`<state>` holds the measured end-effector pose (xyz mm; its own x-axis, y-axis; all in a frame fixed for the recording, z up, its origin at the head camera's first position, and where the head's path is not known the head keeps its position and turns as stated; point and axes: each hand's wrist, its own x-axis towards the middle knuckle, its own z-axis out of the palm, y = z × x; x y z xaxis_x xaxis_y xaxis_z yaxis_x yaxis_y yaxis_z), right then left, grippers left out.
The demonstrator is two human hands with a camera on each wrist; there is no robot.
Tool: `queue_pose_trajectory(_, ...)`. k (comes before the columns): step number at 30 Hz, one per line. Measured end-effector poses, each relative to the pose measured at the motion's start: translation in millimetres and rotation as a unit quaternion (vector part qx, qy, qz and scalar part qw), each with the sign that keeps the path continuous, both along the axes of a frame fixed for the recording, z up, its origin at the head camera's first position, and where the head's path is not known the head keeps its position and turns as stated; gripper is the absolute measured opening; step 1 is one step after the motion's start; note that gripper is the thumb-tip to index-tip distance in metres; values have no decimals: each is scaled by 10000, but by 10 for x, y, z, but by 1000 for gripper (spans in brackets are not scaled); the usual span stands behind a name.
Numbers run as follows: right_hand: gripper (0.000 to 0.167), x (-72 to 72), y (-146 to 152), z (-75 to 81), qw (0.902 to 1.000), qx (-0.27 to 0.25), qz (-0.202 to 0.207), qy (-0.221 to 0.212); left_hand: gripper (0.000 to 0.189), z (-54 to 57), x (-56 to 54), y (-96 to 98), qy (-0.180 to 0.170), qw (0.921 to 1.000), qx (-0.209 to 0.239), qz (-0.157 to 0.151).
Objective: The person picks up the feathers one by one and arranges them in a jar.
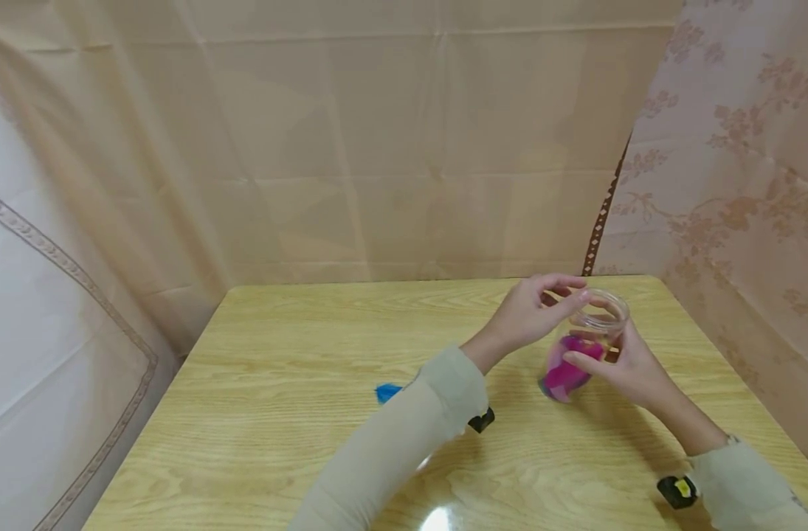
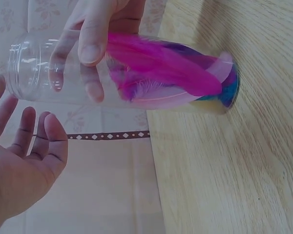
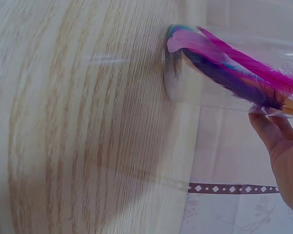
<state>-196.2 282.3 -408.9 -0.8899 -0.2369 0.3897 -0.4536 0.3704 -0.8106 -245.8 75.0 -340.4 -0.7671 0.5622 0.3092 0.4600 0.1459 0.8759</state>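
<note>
A clear jar without a lid holds magenta, pale pink, purple and teal feathers; some orange shows among them in the right wrist view. My right hand grips the jar round its side, thumb in front and fingers behind. At the mouth is my left hand, thumb and forefinger tips right at the rim, its other fingers loosely bent and holding nothing. The jar's base is close over the table, mouth up. A blue feather lies on the table, partly hidden behind my left sleeve.
The wood-grain table runs back to a beige curtain. A flowered cloth hangs along the right side, a white one on the left. Small black devices sit by both cuffs.
</note>
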Motion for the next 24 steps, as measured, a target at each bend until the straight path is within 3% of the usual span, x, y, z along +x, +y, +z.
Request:
queue_pose_trajectory(5,95,16,9,-12,10000,18,-29,-23,34,-8,5,-12,43,10000,-10,-85)
queue_pose_trajectory(12,93,26,9,-22,9999,-80,-53,-138,38,25,15,-73,-189,9996,-201,-69)
queue_pose_trajectory(18,89,23,5,-2,9998,-99,-51,-155,44,66,-43,-269,-235,9964,-768,-264)
queue_pose_trajectory(24,87,19,4,17,9997,-46,-141,-176,48,66,-83,-446,-339,9934,-1038,-337)
